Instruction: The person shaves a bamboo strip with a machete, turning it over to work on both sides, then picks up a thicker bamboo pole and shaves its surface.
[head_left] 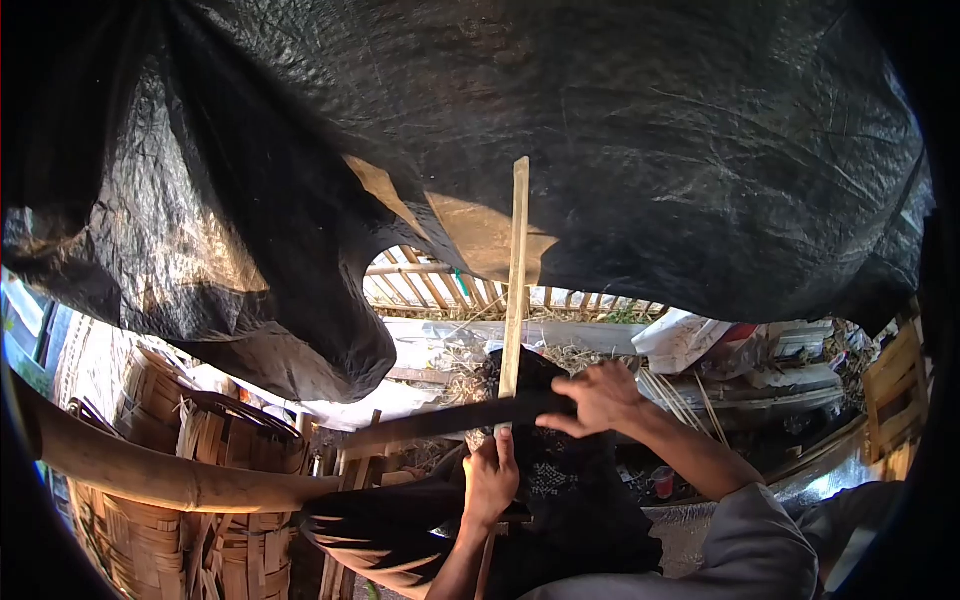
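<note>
A long, pale bamboo strip (515, 270) stands nearly upright in front of me. My left hand (488, 484) is closed round its lower part, thumb pointing up along it. From the right, my right hand (598, 396) grips the handle end of a dark machete (435, 424). Its long blade reaches leftward across the strip, just above my left thumb, and is smeared by motion toward the tip. The strip's lower end is hidden behind my left hand. Dark patterned cloth (552, 478) lies below and behind both hands.
A black tarp (640, 150) hangs low across the top. A thick bamboo pole (190, 485) crosses at left before woven bamboo baskets (245, 450). Behind are a bamboo fence (430, 285), a white sack (680, 340) and thin sticks (685, 405). A pink cup (662, 482) stands at right.
</note>
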